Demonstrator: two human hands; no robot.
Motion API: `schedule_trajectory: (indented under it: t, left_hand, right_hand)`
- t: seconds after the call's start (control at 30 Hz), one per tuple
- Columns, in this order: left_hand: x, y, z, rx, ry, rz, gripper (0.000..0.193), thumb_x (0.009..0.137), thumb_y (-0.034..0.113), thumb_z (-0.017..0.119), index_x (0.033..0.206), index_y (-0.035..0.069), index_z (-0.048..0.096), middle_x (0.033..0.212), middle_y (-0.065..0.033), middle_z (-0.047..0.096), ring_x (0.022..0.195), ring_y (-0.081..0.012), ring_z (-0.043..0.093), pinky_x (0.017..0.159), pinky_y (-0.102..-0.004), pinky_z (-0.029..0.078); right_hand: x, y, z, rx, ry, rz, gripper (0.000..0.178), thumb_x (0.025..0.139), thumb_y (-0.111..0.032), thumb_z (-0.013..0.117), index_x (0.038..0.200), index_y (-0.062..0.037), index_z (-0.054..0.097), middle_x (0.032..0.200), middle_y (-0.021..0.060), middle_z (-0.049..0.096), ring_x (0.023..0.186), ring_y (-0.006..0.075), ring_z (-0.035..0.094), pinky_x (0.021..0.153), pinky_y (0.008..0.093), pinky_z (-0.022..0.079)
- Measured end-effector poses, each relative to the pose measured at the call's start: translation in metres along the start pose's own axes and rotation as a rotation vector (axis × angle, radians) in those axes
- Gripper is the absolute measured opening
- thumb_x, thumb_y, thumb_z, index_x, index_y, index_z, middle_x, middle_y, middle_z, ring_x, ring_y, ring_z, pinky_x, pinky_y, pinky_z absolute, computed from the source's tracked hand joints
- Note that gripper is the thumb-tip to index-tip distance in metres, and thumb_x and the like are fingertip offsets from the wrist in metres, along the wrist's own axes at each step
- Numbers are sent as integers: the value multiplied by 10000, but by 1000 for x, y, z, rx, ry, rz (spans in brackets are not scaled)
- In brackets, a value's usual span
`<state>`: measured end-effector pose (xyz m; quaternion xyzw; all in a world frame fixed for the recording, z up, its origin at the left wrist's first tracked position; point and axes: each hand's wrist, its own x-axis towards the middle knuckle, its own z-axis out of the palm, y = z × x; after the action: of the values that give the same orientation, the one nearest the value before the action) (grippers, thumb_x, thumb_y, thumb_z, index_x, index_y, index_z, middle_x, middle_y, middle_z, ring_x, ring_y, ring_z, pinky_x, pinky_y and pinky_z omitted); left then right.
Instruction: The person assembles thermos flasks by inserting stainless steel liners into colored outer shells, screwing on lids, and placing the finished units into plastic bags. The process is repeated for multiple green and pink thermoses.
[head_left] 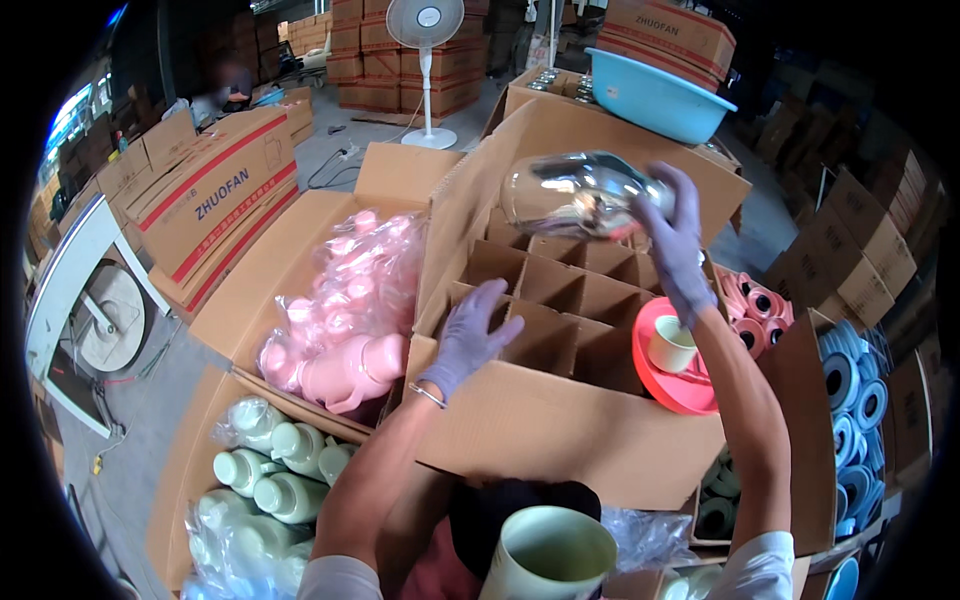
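Observation:
My right hand (678, 240), gloved in pale purple, grips a shiny silver glass flask liner (570, 195) by one end. The liner lies roughly level above a large cardboard carton (570, 435) split by dividers into square cells. Over the carton's near left side, my left hand (470, 335), in a matching glove, has its fingers apart and holds nothing. Beside my right forearm, a pink-red round tray (647, 372) sits on the carton's right corner with a pale green cup (672, 345) in it. A pale green hollow flask body (556, 545) stands upright close to me, its mouth facing up.
Left are cartons of bagged pink flasks (350, 370) and pale green flasks (287, 497). Blue ring-shaped parts (853, 420) and pink parts (757, 305) fill boxes at right. Beyond stand a blue basin (660, 95), a white fan (427, 60) and stacked cartons (215, 195).

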<state>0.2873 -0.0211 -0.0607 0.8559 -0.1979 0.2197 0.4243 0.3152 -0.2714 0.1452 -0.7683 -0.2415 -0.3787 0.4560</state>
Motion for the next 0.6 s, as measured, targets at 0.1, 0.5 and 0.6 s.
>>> schedule_trajectory:
  t: [0.1, 0.5, 0.6]
  left_hand:
    - [-24, 82, -12, -733, 90, -187, 856, 868, 206, 716, 1539, 28, 215, 1551, -188, 289, 1386, -365, 375, 1131, -469, 332]
    - [-65, 243, -101, -868, -349, -153, 804, 758, 114, 814, 1442, 8, 406, 1444, -106, 450, 1351, -195, 426, 1103, -326, 401]
    - [-106, 231, -89, -864, -488, -224, 796, 747, 31, 809, 1436, 10, 410, 1411, -98, 458, 1352, -196, 421, 1103, -320, 405]
  right_hand:
    - [-88, -7, -80, 504, 48, 392, 345, 945, -288, 578, 1209, -68, 566, 1132, 92, 583, 907, 222, 621, 784, 361, 505]
    - [-322, -86, -102, 610, -558, 819, 329, 1010, -289, 465, 1095, -14, 623, 1011, 87, 653, 872, 202, 629, 838, 337, 518]
    - [-342, -113, -116, 271, -589, 523, 264, 943, -163, 540, 1108, 22, 631, 1088, 140, 638, 1014, 264, 612, 913, 325, 472]
